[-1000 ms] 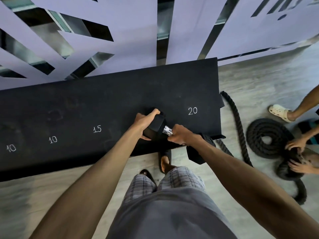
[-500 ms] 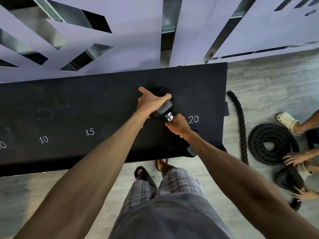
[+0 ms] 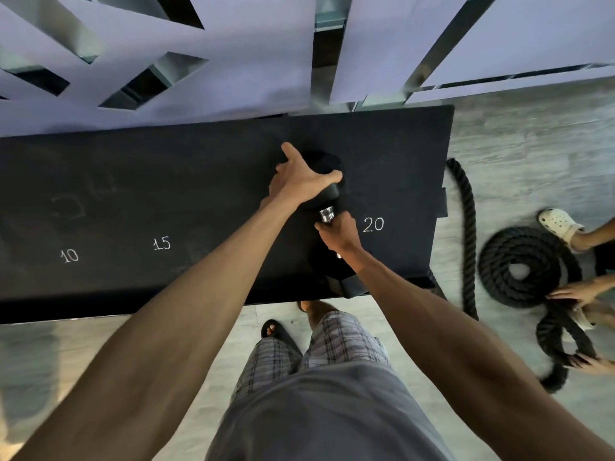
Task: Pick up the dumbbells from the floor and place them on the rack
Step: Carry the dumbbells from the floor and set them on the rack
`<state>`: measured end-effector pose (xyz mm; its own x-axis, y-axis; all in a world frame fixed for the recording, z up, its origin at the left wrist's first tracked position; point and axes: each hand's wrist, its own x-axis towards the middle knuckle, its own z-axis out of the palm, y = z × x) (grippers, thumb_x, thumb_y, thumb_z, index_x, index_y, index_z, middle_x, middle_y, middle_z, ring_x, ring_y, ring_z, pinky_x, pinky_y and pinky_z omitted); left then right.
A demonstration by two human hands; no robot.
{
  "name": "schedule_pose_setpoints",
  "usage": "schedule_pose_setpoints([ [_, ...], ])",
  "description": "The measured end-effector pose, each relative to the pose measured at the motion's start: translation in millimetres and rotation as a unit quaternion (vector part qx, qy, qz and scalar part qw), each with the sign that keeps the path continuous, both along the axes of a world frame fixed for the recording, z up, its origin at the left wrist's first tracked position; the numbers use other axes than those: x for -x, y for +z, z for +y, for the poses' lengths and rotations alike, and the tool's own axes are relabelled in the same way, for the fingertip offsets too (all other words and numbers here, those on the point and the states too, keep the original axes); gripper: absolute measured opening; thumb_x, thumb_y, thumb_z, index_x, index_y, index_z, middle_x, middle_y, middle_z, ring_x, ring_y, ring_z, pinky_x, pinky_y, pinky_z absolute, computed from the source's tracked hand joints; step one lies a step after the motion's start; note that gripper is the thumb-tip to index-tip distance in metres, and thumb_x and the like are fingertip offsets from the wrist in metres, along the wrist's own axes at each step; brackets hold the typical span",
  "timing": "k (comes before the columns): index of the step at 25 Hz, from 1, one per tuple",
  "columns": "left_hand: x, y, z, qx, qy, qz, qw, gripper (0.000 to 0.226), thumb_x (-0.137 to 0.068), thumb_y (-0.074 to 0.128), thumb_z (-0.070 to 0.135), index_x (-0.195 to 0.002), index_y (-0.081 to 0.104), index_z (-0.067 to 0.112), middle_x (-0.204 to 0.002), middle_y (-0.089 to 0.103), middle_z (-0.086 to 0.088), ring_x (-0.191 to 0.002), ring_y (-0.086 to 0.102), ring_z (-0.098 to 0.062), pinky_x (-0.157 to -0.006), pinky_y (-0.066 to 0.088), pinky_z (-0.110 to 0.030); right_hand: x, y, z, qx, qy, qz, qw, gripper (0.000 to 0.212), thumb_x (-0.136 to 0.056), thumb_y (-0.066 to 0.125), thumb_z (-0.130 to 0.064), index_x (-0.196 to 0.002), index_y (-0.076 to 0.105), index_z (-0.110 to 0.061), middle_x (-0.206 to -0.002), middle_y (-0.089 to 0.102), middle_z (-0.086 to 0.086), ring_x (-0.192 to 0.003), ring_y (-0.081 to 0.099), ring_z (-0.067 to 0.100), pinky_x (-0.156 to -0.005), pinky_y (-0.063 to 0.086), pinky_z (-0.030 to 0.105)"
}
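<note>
Head view, and the rack (image 3: pixel 133 201) fills the middle of the frame, a long black shelf with chalked weights along its front. The dumbbell (image 3: pixel 327 194) is on it now! A second ago its near head was hanging off the front edge; now it has slid deeper, lying front to back, far head well onto the shelf and near head right at the front lip. Left hand (image 3: pixel 299 181) is spread over the far head, thumb hooked round it, steering. Right hand (image 3: pixel 337 236) is wrapped tight round the handle, just behind the silver collar. Both hands have travelled forward with the weight. It sits just left of the chalked 20 (image 3: pixel 373 224), so this looks like the right slot. By my reading the placing is all but done: a last nudge back from the lip, then both grips can let go and it's off for the next one.
</note>
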<state>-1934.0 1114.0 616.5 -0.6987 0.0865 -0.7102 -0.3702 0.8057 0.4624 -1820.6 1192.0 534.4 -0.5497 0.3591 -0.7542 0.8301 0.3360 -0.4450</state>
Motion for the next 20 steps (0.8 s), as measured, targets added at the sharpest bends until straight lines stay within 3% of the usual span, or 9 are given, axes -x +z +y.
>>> schedule_pose_setpoints([
  [3, -0.1, -3.6, -12.5, -0.042, -0.013, 0.004, 0.999, 0.086, -0.065, 0.077, 0.062, -0.123, 0.03, 0.019, -0.127, 0.047, -0.008, -0.106, 0.055, -0.025, -0.083, 0.049, -0.038, -3.9, -1.9, -6.7, -0.008, 0.005, 0.008, 1.0, 0.021, -0.083, 0.065, -0.027, -0.072, 0.059, -0.01, -0.071, 0.059, 0.004, -0.072, 0.058, 0.023, -0.065, 0.042, 0.029],
  [7, -15.5, -9.2, -19.4, -0.045, -0.04, 0.038, 0.997, 0.086, -0.064, 0.072, 0.073, -0.12, 0.035, 0.02, -0.126, 0.047, -0.006, -0.112, 0.051, -0.024, -0.091, 0.05, -0.041, -14.7, -9.8, -9.5, 0.034, -0.028, -0.002, 0.999, 0.024, -0.078, 0.068, -0.031, -0.066, 0.06, -0.011, -0.062, 0.063, 0.007, -0.06, 0.064, 0.025, -0.068, 0.06, 0.046],
  [10, -31.6, -11.9, -27.8, -0.051, -0.045, 0.047, 0.997, 0.089, -0.07, 0.066, 0.073, -0.133, 0.034, 0.019, -0.138, 0.041, -0.009, -0.128, 0.043, -0.028, -0.101, 0.046, -0.045, -21.9, 2.4, -11.1, 0.061, -0.013, -0.018, 0.998, 0.024, -0.082, 0.068, -0.027, -0.092, 0.065, -0.005, -0.08, 0.07, 0.008, -0.07, 0.067, 0.02, -0.08, 0.059, 0.046],
  [12, -45.9, -10.0, -42.5, -0.055, -0.039, 0.068, 0.995, 0.086, -0.077, 0.064, 0.068, -0.139, 0.032, 0.017, -0.143, 0.039, -0.011, -0.132, 0.041, -0.029, -0.103, 0.044, -0.045, -29.6, 13.5, -11.9, 0.006, 0.059, -0.019, 0.998, 0.044, -0.084, 0.065, -0.027, -0.117, 0.053, -0.002, -0.108, 0.063, 0.011, -0.096, 0.061, 0.025, -0.09, 0.052, 0.041],
  [14, -61.7, -8.3, -64.8, -0.024, -0.049, 0.093, 0.994, 0.074, -0.085, 0.06, 0.06, -0.139, 0.034, 0.016, -0.142, 0.043, -0.011, -0.13, 0.044, -0.029, -0.099, 0.046, -0.046, -43.1, 24.2, -15.6, -0.103, 0.134, 0.034, 0.985, 0.045, -0.086, 0.059, -0.021, -0.125, 0.044, -0.004, -0.121, 0.053, 0.016, -0.11, 0.052, 0.032, -0.095, 0.047, 0.045],
  [17, -105.7, -7.1, -119.4, 0.052, -0.064, 0.107, 0.991, 0.044, -0.094, 0.054, 0.045, -0.126, 0.048, 0.015, -0.128, 0.058, -0.011, -0.115, 0.058, -0.03, -0.089, 0.05, -0.044, -79.8, 45.3, -32.1, -0.253, 0.237, 0.176, 0.921, 0.036, -0.087, 0.052, -0.015, -0.123, 0.047, -0.009, -0.116, 0.051, 0.013, -0.103, 0.05, 0.027, -0.085, 0.047, 0.038],
  [20, -172.1, -8.8, -172.9, 0.096, -0.042, 0.079, 0.991, 0.031, -0.096, 0.053, 0.039, -0.114, 0.056, 0.014, -0.117, 0.064, -0.012, -0.106, 0.062, -0.033, -0.088, 0.052, -0.044, -115.2, 56.7, -58.5, -0.207, 0.307, 0.213, 0.904, 0.031, -0.089, 0.05, -0.015, -0.12, 0.053, -0.012, -0.115, 0.055, 0.011, -0.102, 0.054, 0.027, -0.088, 0.05, 0.043],
])
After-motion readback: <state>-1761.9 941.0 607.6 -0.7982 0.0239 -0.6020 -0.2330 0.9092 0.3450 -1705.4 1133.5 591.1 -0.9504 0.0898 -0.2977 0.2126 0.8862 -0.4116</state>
